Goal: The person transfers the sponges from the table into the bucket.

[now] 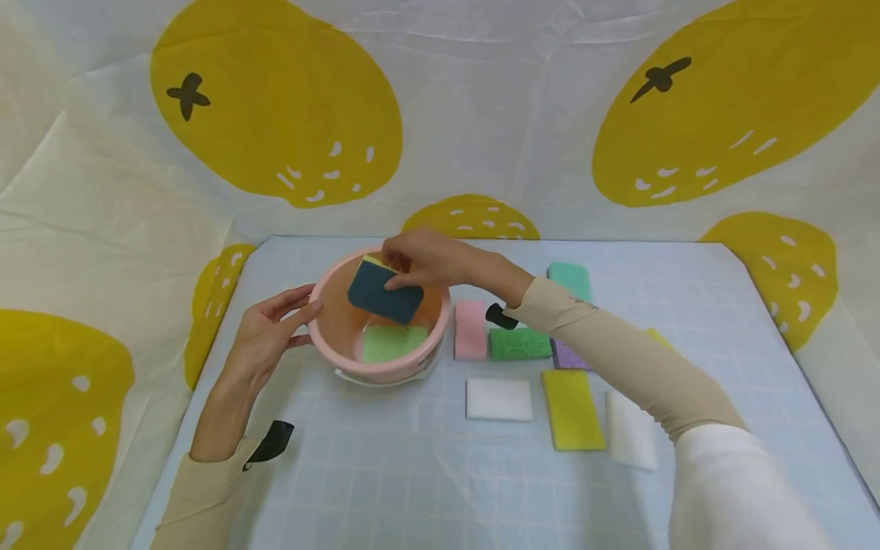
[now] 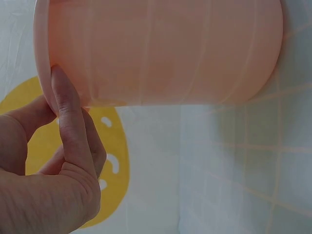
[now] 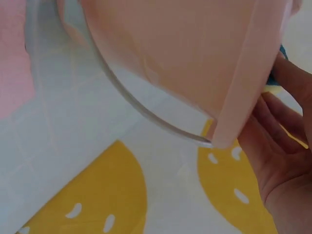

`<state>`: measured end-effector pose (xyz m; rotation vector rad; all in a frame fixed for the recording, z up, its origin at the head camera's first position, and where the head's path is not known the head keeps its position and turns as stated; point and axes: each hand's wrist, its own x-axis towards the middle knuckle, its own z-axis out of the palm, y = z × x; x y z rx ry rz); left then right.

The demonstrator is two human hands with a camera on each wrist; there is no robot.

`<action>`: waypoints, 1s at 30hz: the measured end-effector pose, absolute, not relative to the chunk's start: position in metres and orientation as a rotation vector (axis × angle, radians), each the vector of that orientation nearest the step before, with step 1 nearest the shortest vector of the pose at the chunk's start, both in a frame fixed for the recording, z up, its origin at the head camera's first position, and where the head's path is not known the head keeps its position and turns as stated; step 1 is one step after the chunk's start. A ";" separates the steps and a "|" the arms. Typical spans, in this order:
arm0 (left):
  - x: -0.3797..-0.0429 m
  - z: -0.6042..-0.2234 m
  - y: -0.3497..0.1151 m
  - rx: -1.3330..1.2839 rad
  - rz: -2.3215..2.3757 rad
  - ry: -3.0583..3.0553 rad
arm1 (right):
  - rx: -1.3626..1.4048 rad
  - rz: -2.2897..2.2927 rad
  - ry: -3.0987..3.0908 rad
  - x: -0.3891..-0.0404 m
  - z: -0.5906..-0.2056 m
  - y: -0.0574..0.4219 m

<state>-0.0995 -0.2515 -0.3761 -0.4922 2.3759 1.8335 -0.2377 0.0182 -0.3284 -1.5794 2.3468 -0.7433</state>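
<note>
Big yellow fruit shapes [image 1: 275,122] w/ white marks are all over the pale cloth [image 1: 495,114] round me, & my table [image 1: 385,473] is light blue w/ thin lines. Say my pink bucket [image 1: 380,368] is the clock, seen from above.

My L hand [image 1: 264,336] is at 9 o'clock, thumb & fingers pinching the bucket's rim. My R hand [image 1: 429,261] comes in at abt 1 o'clock & pinches a dark blue sponge [image 1: 381,292] w/ a yellow layer on its top edge. It's tilted, blue side to me, over the bucket's mouth; can't tell how far down it goes. R wrist view only shows a bit of it past my fingers.

Light green sponge [image 1: 393,344] lies in the bucket's bottom, nr 6 o'clock. Thin handle [image 3: 161,125] droops outside, also 6 o'clock.

Just beside the bucket at 3 o'clock: pink sponge [image 1: 470,330], then dk green sponge [image 1: 520,344], then purple sponge [image 1: 569,356], part hid by my R sleeve [image 1: 619,347]. Mint sponge [image 1: 570,280] is a bit before 3. Toward 4 o'clock: small white sponge [image 1: 499,399], yellow sponge [image 1: 574,411], & a 2nd white one [image 1: 630,431] farthest out.
</note>
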 end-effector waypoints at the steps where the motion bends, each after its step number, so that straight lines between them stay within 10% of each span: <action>1: -0.100 -0.376 -0.252 -0.485 1.836 2.376 | -1.587 -0.721 2.352 -0.237 -0.329 0.015; 30: -0.100 -0.377 -0.254 -0.470 1.873 2.341 | -1.650 0.131 2.579 -0.213 -0.367 -0.021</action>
